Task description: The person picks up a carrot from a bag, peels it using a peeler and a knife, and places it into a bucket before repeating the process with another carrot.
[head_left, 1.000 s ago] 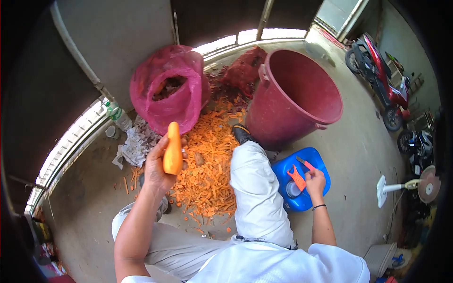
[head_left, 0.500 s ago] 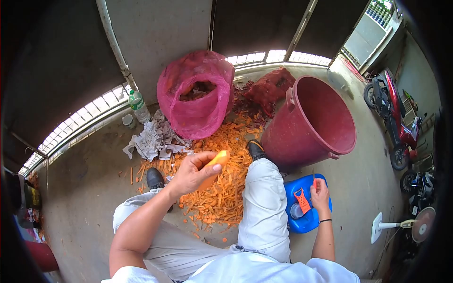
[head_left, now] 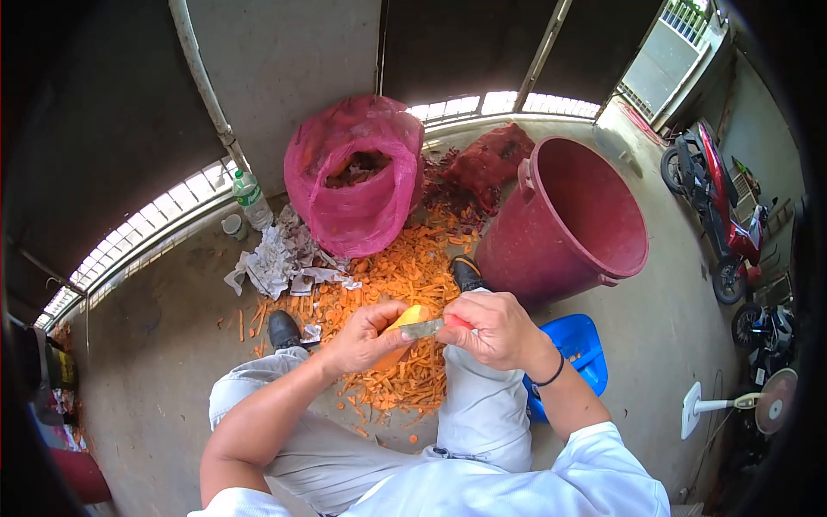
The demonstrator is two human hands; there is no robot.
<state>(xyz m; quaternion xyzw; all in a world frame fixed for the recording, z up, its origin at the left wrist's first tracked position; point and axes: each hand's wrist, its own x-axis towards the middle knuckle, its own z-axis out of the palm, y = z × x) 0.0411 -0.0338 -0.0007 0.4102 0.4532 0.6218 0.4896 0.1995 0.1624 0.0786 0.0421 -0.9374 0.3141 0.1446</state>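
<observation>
My left hand (head_left: 366, 339) is closed around a peeled orange carrot (head_left: 411, 316), its thick end angled up and away from me. In my right hand (head_left: 497, 332) is a small knife (head_left: 421, 329) with a red handle. Its blade lies across the carrot near the upper end, close to my left thumb. Beneath both hands, between my legs, spreads a heap of carrot peelings (head_left: 401, 395). A blue plastic container (head_left: 588, 334) stands beside my right knee, partly hidden by my right forearm.
A large dark red bin (head_left: 551, 233) stands ahead on the right. Near the wall are a pink mesh sack (head_left: 362, 211), a red net bag (head_left: 491, 164), crumpled paper (head_left: 274, 257) and a plastic bottle (head_left: 251, 198). Farther right are a motorbike (head_left: 713, 194) and a white fan (head_left: 696, 405).
My right hand has moved from the blue container up and left, bringing the knife against the carrot. The left hand has stayed nearly in place. The orange peeler on the container is now hidden.
</observation>
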